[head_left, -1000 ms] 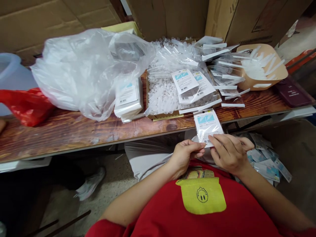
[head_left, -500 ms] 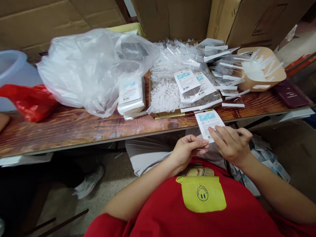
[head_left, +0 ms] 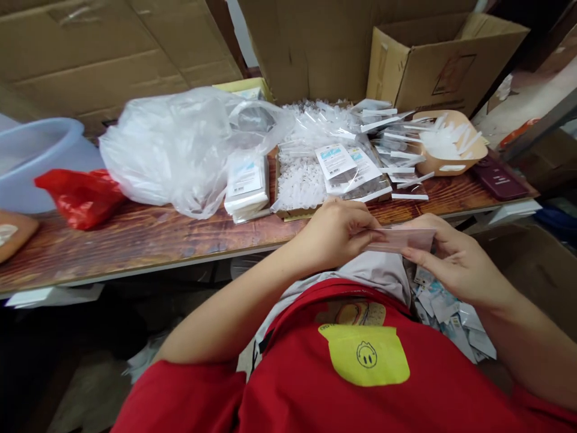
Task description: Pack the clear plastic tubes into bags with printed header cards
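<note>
Between my hands is a flat, pale plastic packet [head_left: 401, 239], tilted so that it shows nearly edge-on. My left hand [head_left: 340, 231] pinches its left end with thumb and fingers. At the other end, my right hand [head_left: 455, 258] grips it, thumb on the near side and fingers behind. Just beyond the packet, printed cards in clear bags [head_left: 336, 161] lie on a shallow tray heaped with small clear plastic pieces [head_left: 300, 177]. What is inside the held packet cannot be made out.
On the wooden table [head_left: 198, 234] stand a large clear plastic bag [head_left: 166, 150], a stack of bagged cards [head_left: 246, 183], a red bag [head_left: 79, 195] and a blue tub [head_left: 49, 159]. An orange basket [head_left: 455, 162] holds white strips. Finished-looking packets [head_left: 451, 313] fill a carton below right.
The packet has turned from its printed face showing to nearly edge-on. Both hands have risen a little, and my right hand now wraps its end. The camera view has shifted.
</note>
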Available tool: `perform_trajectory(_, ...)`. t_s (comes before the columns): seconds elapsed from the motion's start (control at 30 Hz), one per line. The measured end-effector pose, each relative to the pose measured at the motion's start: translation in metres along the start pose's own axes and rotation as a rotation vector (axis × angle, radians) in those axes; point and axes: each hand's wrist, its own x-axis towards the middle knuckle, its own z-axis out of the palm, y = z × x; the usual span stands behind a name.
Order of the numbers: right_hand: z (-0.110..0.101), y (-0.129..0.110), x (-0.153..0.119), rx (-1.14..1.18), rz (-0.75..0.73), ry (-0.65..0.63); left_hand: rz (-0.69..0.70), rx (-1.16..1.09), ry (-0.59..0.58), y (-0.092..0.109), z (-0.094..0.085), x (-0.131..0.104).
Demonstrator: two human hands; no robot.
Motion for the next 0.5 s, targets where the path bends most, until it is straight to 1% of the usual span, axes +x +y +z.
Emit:
perform_trajectory(0.07, -0.005, -0.002, 0.002, 0.085, 0.049, -0.062, 0.018, 0.004, -0.036, 0.002, 0.001, 0.004)
perform_trajectory(0.13, -0.008, -0.005, 0.005, 0.117, 0.049, -0.075, 0.017, -0.005, -0.057, 0.004, 0.002, 0.006)
perform_trajectory(0.2, -0.008, -0.009, 0.007, 0.107, 0.021, -0.048, 0.009, -0.016, -0.074, 0.006, 0.004, 0.007)
perform_trajectory(0.3, -0.006, -0.013, 0.009, 0.054, -0.049, 0.045, -0.015, -0.036, -0.106, 0.009, 0.0, 0.007)
perform_trajectory(0.33, -0.005, -0.014, 0.009, 0.03, -0.086, 0.065, -0.024, -0.062, -0.139, 0.009, -0.003, 0.007)
perform_trajectory(0.4, -0.007, -0.015, 0.008, -0.008, -0.209, 0.067, -0.034, -0.185, -0.271, 0.01, -0.012, 0.009)
perform_trajectory(0.47, -0.011, -0.017, 0.007, -0.034, -0.378, 0.021, -0.059, -0.345, -0.43, 0.007, -0.019, 0.015)
perform_trajectory(0.5, -0.013, -0.019, 0.006, -0.05, -0.463, -0.004, -0.094, -0.395, -0.479, 0.005, -0.021, 0.019)
